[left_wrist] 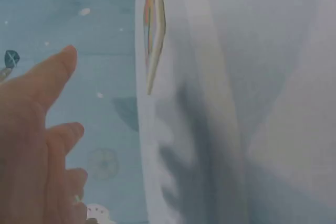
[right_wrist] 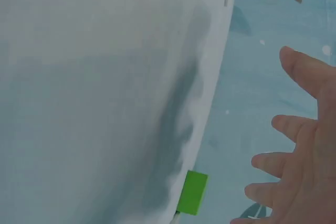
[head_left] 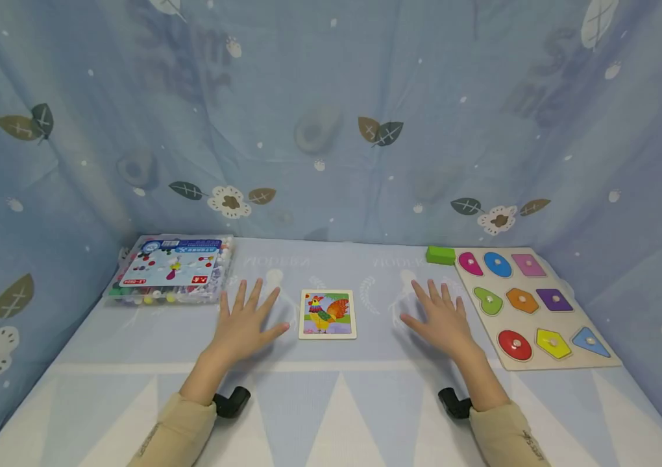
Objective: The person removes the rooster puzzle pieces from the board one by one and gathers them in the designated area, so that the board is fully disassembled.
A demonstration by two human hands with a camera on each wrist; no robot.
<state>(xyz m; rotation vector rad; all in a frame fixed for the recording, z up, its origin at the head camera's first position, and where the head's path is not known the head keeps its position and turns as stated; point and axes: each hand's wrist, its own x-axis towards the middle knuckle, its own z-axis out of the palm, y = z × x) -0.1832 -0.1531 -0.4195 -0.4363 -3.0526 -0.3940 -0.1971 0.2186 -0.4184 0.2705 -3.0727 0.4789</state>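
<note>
Between the two hands lies a small square rooster puzzle (head_left: 328,314) in a pale frame, flat on the table. My left hand (head_left: 245,324) hovers to the left of it with fingers spread, holding nothing; its shadow falls on the cloth in the left wrist view. To the right of the puzzle my right hand (head_left: 441,319) is held above the table, fingers straight and apart, also with nothing in it. In the left wrist view the puzzle (left_wrist: 155,30) appears edge-on. A green block (head_left: 441,255) sits beyond the right hand.
At the back left rests a clear plastic case (head_left: 170,269) of colourful beads with a printed label. A wooden shape board (head_left: 509,324) with several knobbed pieces lies at the right. Patterned blue curtains (head_left: 331,117) enclose the back and sides of the cloth-covered table (head_left: 331,415).
</note>
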